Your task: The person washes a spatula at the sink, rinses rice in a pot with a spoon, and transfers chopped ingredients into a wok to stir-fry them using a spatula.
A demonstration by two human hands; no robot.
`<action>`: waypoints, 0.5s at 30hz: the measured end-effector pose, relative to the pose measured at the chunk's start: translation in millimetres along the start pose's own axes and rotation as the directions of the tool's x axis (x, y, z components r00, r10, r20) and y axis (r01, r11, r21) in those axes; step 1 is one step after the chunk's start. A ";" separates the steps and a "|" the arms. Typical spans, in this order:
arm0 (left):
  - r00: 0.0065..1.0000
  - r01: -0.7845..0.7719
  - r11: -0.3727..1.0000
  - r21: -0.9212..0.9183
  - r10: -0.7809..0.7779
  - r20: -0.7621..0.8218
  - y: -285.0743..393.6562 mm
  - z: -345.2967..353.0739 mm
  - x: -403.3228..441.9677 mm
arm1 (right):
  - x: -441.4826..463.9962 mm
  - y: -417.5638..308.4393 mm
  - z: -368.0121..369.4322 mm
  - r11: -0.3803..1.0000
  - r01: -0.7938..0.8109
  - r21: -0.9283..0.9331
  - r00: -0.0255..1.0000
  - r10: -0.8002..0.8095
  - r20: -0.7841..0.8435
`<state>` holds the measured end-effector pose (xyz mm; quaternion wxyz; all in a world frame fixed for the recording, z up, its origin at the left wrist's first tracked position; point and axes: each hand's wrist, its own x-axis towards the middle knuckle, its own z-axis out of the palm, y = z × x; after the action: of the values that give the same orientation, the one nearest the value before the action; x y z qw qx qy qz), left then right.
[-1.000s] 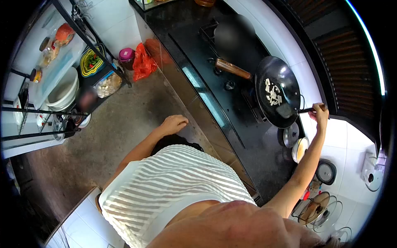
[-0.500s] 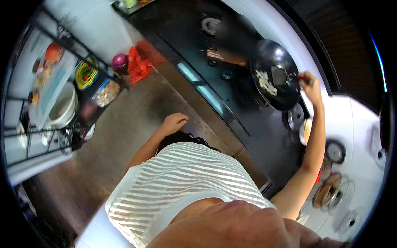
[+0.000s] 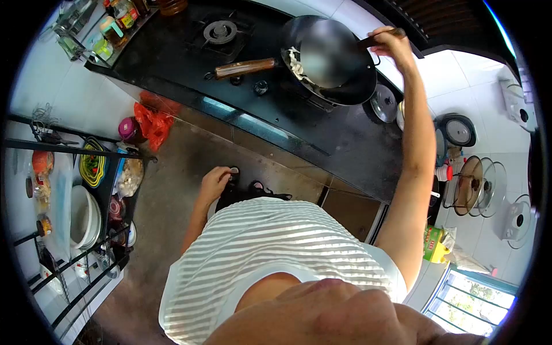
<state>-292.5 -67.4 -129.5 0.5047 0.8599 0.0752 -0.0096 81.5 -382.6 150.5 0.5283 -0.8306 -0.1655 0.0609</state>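
A black wok [image 3: 359, 86] sits on the stove, its wooden handle [image 3: 246, 68] sticking out to the left. Pale strips of food [image 3: 297, 63] lie along the wok's left inner side; a blurred patch covers its middle. My right hand [image 3: 391, 46] is closed around the dark wooden handle of a spatula [image 3: 368, 41], at the wok's far right rim. The spatula's blade is lost in the blur. My left hand [image 3: 215, 181] hangs low beside my body, above the floor, with its fingers loosely curled together and nothing seen in them.
Left of the wok is a gas burner [image 3: 219, 33]. Sauce bottles [image 3: 123, 14] stand at the counter's far left end. A glass lid [image 3: 383, 103] lies right of the wok. A black rack [image 3: 80, 152] with bowls and food is on the left. Pot lids [image 3: 474, 187] hang on the right wall.
My view has turned, so more of the stove and a window show. My right hand has lifted toward the wok's far rim, still gripping the spatula. The spatula's blade, seen before, is now hidden.
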 end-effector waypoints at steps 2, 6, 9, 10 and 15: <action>1.000 0.008 1.000 0.002 -0.008 0.013 0.9 -3.4 -1.6 | 0.4 -7.5 -14.2 0.990 -0.056 -0.127 0.997 0.050 -0.053; 0.999 0.034 0.999 0.013 -0.034 -0.009 -4.7 -0.9 -1.5 | 10.3 10.4 -41.1 0.911 -0.251 -0.328 0.965 0.207 -0.162; 0.998 0.063 0.998 0.010 -0.063 -0.021 -10.5 2.8 -5.1 | 6.4 28.8 -32.5 0.930 -0.322 -0.175 0.938 0.289 -0.189; 0.997 0.075 0.997 0.005 -0.075 -0.008 -12.6 3.8 -6.3 | 3.3 36.2 -21.1 0.954 -0.298 -0.040 0.939 0.285 -0.193; 1.000 0.014 1.000 0.002 -0.014 -0.001 -5.8 2.0 0.1 | -2.1 48.7 2.7 0.974 -0.049 0.220 0.926 0.127 -0.355</action>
<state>-293.1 -66.3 -135.6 0.5036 0.8600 0.0815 -0.0131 89.1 -399.8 105.5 0.6299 -0.7745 -0.0191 -0.0544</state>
